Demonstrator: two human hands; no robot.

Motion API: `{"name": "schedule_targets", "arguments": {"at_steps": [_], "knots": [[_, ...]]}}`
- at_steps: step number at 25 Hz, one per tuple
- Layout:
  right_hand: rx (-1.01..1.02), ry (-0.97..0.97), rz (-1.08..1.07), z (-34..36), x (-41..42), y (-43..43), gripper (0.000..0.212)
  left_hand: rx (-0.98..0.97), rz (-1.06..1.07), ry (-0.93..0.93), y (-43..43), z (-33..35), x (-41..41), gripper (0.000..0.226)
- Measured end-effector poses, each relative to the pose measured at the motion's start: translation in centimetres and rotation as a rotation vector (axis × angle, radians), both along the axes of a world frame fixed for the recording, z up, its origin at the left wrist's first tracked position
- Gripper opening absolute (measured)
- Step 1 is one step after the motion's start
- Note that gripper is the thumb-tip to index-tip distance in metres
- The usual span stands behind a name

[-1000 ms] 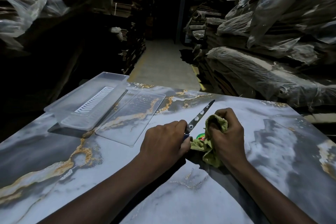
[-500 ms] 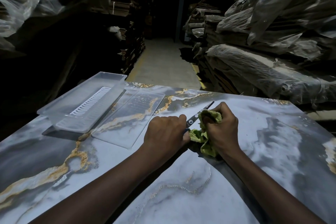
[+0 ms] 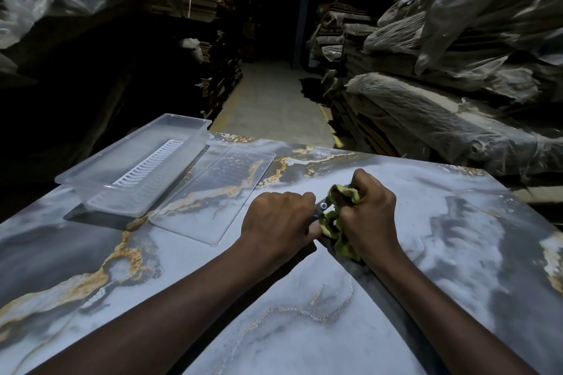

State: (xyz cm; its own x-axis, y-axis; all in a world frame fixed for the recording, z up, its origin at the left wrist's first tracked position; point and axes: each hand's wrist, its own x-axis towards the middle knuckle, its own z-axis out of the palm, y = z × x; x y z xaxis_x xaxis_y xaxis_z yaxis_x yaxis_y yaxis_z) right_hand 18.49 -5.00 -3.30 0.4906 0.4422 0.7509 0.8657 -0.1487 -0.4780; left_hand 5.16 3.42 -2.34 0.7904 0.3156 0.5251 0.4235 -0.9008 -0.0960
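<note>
Cloth (image 3: 338,222): yellow-green. Table (image 3: 457,237): grey-white marble print, gold veins. Tray (image 3: 189,131) and lid (image 3: 213,192): clear plastic; white slotted insert (image 3: 146,167) in tray.

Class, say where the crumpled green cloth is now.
Head view, right of centre: the crumpled green cloth is gripped in the right hand, over the metal knife the left hand holds.

no legible text, labels, numbers or signs anywhere

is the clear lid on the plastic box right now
No, the clear lid lies flat on the table beside the open plastic box.
</note>
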Motion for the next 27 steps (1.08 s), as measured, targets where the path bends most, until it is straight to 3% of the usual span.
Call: {"name": "schedule_targets", "arguments": {"at_steps": [6, 13, 21, 27], "knots": [[-0.018, -0.028, -0.061, -0.2, 0.1, 0.1, 0.045, -0.028, 0.017, -0.017, 0.2, -0.3, 0.1, 0.041], [0.027, 0.004, -0.119, -0.4, 1.4, -0.1, 0.027, -0.046, 0.017, 0.019, 0.2, -0.3, 0.3, 0.044], [0.014, -0.125, -0.223, -0.2, 1.6, -0.5, 0.037, -0.076, 0.006, 0.018, 0.1, -0.5, 0.3, 0.036], [0.047, -0.054, -0.341, -0.1, 2.2, -0.6, 0.037, -0.08, -0.012, 0.001, 0.2, -0.5, 0.4, 0.033]]}}
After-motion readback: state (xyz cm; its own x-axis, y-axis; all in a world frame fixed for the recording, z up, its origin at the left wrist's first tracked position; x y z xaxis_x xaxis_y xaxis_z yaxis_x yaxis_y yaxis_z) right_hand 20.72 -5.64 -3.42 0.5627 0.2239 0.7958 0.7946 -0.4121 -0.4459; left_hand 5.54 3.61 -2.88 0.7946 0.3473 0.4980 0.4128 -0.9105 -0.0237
